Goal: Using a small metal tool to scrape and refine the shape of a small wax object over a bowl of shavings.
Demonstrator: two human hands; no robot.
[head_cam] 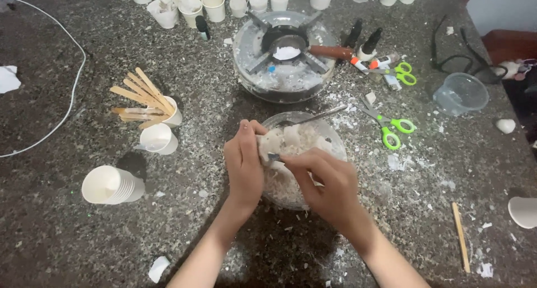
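On the speckled counter (67,221), a white lump (279,142) is gripped over a glass bowl (335,145) by the left hand (244,165); the tool pinched by the right hand (327,182) is mostly hidden.

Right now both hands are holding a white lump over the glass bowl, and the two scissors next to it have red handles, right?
Not quite. The head view shows both pairs of scissors with green handles, not red. The rest is right: the left hand and right hand hold a white lump over the glass bowl.
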